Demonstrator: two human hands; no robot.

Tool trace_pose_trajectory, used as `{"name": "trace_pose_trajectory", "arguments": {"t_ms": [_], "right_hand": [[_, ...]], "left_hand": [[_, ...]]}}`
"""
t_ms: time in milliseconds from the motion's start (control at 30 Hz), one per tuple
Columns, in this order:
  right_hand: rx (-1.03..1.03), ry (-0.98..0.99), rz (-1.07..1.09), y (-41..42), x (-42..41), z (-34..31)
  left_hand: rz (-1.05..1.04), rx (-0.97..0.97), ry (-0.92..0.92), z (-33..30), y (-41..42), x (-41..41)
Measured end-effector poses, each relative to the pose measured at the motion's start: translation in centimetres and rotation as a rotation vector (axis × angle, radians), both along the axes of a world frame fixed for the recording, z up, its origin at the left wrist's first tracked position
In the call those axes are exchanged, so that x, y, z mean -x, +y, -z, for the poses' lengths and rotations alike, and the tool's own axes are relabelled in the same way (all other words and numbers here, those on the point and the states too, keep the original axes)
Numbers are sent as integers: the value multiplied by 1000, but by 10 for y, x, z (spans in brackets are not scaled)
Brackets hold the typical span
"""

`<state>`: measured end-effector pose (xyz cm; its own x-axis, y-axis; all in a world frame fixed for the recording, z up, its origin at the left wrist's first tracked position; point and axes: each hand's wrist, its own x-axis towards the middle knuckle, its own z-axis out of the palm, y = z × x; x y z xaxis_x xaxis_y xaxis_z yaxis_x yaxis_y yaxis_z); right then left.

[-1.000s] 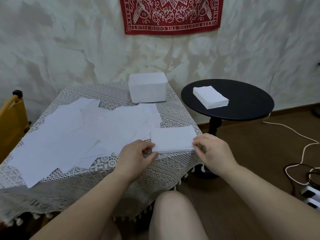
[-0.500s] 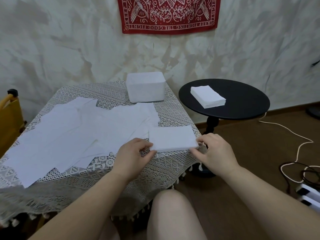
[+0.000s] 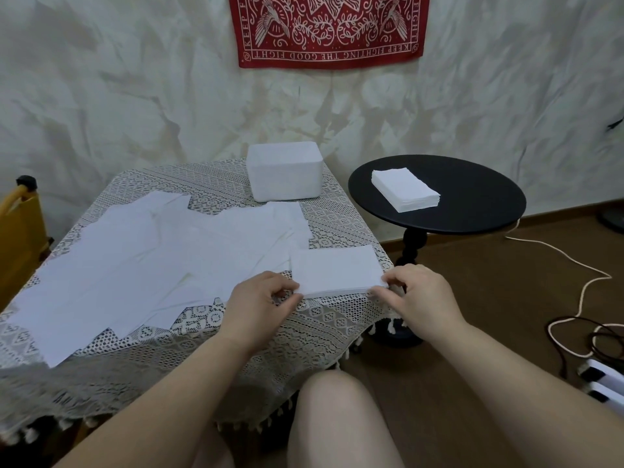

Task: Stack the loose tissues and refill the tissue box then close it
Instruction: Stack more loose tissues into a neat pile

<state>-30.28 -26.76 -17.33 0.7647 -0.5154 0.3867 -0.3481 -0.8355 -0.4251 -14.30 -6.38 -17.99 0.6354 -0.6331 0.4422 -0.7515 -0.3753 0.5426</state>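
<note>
A small neat stack of white tissues [image 3: 336, 269] lies near the right front corner of the lace-covered table [image 3: 324, 336]. My left hand [image 3: 258, 305] pinches the stack's near left corner. My right hand [image 3: 417, 300] pinches its near right corner. Several loose white tissues [image 3: 145, 265] lie spread and overlapping across the table's left and middle. A white tissue box [image 3: 284, 170] stands at the far edge of the table. A second, thicker tissue stack [image 3: 405, 189] rests on the round black side table [image 3: 472, 201] to the right.
A yellow chair [image 3: 20, 231] stands at the table's left. Cables [image 3: 574, 292] and a white power strip [image 3: 604, 383] lie on the brown floor at right. A red bandana [image 3: 329, 28] hangs on the wall. My knee [image 3: 334, 400] is below the table edge.
Both hands stay at the small stack's near corners, with the fingers shifting slightly along its edges. The view has drifted a little.
</note>
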Motion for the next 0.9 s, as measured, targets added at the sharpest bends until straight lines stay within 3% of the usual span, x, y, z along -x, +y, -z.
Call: {"name": "trace_pose_trajectory", "arguments": {"t_ms": [567, 767, 900], "right_hand": [[69, 9, -22, -6, 0, 5], [159, -97, -65, -3, -3, 8], [103, -101, -79, -2, -6, 11]], "left_hand": [[15, -72, -2, 0, -2, -1], [0, -48, -20, 0, -2, -1], [-3, -42, -40, 1, -2, -1]]}}
